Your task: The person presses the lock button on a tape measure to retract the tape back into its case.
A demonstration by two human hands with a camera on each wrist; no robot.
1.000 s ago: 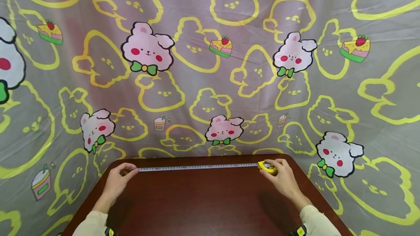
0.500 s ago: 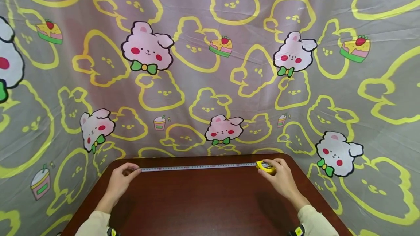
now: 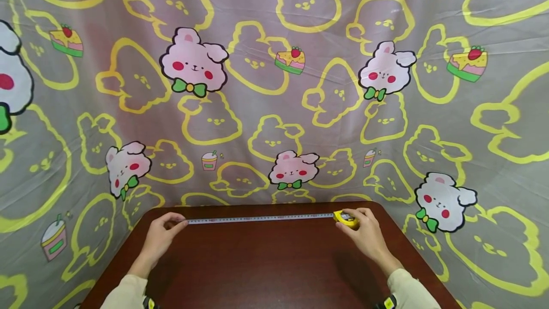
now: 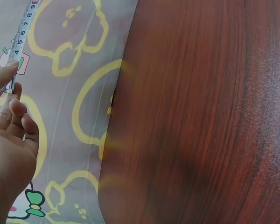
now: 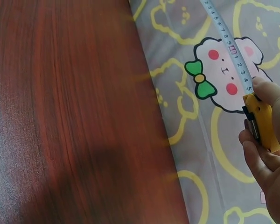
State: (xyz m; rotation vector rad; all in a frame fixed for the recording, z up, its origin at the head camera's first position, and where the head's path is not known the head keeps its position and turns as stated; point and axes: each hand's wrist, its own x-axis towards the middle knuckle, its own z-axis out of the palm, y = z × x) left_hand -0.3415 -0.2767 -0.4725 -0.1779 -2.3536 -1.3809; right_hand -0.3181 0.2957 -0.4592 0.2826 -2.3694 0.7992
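A white tape measure blade [image 3: 257, 219] stretches almost straight between both hands, above the far part of the table. My left hand [image 3: 159, 237] pinches its free end between thumb and fingers; in the left wrist view the blade [image 4: 24, 28] shows low numbers just past the thumb. On the other side, my right hand [image 3: 370, 235] grips the yellow tape measure case [image 3: 351, 223]. Seen from the right wrist, thumb and fingers wrap the case [image 5: 265, 122], and the blade leaves its mouth at about 45. The palm side of the right hand is partly hidden by the case.
Beneath the hands lies a dark red-brown wood table [image 3: 261, 266] with rounded far corners. A grey curtain [image 3: 257, 108] printed with rabbits and yellow outlines hangs behind it and along both sides. Shadows of the hands fall on the tabletop.
Both hands have drawn slightly closer together: the left hand shifted a little right, the right hand with the case a little left. The exposed length of blade is somewhat shorter.
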